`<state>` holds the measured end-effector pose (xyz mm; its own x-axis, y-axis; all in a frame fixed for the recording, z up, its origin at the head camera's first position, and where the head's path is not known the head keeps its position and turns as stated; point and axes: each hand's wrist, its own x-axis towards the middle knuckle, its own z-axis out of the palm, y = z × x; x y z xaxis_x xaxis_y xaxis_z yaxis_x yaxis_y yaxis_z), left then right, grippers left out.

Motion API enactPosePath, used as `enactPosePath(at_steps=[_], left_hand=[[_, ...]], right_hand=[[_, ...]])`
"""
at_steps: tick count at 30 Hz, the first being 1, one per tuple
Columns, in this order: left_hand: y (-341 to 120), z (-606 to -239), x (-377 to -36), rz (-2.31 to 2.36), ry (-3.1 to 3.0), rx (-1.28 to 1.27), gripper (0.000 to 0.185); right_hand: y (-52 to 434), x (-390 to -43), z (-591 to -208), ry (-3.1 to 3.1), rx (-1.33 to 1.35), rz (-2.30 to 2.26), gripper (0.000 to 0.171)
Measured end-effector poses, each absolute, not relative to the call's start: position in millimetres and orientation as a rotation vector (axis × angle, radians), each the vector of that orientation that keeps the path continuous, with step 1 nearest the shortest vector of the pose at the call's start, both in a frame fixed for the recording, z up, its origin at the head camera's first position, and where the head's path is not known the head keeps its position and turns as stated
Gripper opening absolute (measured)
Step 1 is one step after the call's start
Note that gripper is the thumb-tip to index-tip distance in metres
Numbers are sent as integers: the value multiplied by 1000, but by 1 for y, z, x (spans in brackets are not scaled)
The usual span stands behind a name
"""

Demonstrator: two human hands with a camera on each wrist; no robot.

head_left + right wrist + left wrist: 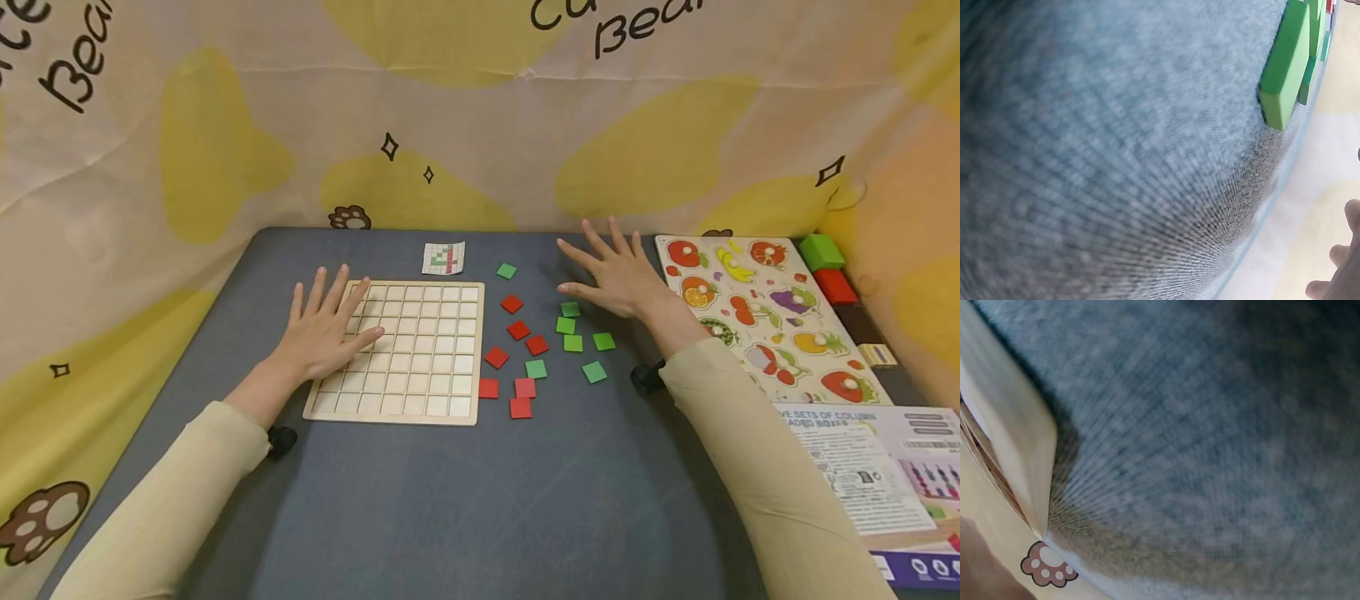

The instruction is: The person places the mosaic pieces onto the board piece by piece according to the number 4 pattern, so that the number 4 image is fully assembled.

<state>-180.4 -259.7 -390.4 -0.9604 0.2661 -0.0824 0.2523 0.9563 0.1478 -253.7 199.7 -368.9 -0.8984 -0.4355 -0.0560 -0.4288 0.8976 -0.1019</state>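
Note:
My left hand (pixel 324 329), fingers spread straight, lies over the left side of a wooden grid board (pixel 390 418) filled with pale squares. Out to the right, my right hand (pixel 621 275) is spread wide, with nothing in its fingers. Below and left of it several green tiles (pixel 566 326) lie loose on the table. Several red tiles (pixel 518 331) are scattered between them and the board's right edge. In the right wrist view a green tile (pixel 1285 65) shows close up, with fingertips (pixel 1340 255) at the lower right. The left wrist view catches the board's corner (pixel 1029 437).
A small printed pattern card (pixel 443 259) lies behind the board. A fruit puzzle board (pixel 772 317) stands at the right, beside stacked green (pixel 822 252) and red blocks (pixel 835 287). A printed box (pixel 877 475) lies at the front right. Patterned cloth (pixel 480 125) hangs behind the dark table (pixel 450 517).

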Motion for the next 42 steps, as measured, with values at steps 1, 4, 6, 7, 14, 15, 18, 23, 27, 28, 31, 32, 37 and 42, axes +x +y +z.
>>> enactPosePath(at_steps=[1,4,6,7,14,15,18,23,27,28,31,32,37,42], left_hand=[[-260,-390,-180,207,3009,397,88],[-261,-391,-181,207,3012,389,88],[-262,-391,-181,208,3016,386,89],[-262,-391,-181,206,3018,386,89],[-263,-391,-182,202,3012,389,90],[-263,-391,-182,201,3012,387,90],[-262,-391,-182,195,3008,384,90],[-262,-389,-183,213,3006,381,90],[-265,-386,-185,286,2983,361,89],[-267,-385,-187,326,2963,358,89],[-274,-383,-191,500,2860,367,91],[-278,-382,-193,580,2811,376,92],[-297,-378,-196,793,2574,404,103],[-309,-377,-196,866,2415,451,115]], right_hand=[[200,-254,-369,2984,-681,-134,80],[199,-254,-368,2983,-678,-136,80],[200,-254,-368,2984,-676,-140,81],[200,-254,-368,2984,-671,-141,81],[200,-255,-369,2994,-659,-141,81],[200,-255,-369,2996,-659,-142,81],[200,-255,-369,2999,-657,-144,81],[195,-258,-367,3002,-662,-160,81],[180,-264,-364,2995,-682,-209,77],[175,-266,-363,2988,-685,-238,76],[158,-272,-361,2940,-675,-356,69],[152,-274,-361,2917,-671,-403,66],[124,-284,-362,2766,-679,-594,51],[106,-293,-366,2690,-722,-618,48]])
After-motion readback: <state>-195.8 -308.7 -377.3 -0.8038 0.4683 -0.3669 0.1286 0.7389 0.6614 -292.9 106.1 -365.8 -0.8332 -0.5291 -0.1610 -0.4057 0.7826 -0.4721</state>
